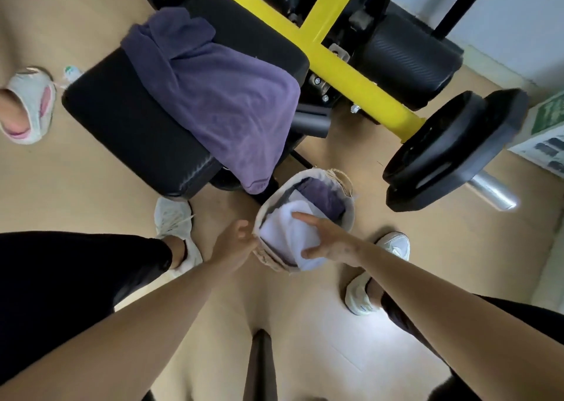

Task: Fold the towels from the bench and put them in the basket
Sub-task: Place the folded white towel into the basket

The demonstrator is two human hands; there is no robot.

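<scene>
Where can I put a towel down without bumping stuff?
The black bench pad is bare left of the purple towel. The floor between the basket and the weight plates is bare too. The basket is crowded: a white towel and the right hand fill it.

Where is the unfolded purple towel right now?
Head view, upper centre: the purple towel lies draped over the black bench, its lower corner hanging beside the basket.

White towel [282, 232] in basket [351, 214], purple towel [219, 95] — bench [122, 119]
</scene>
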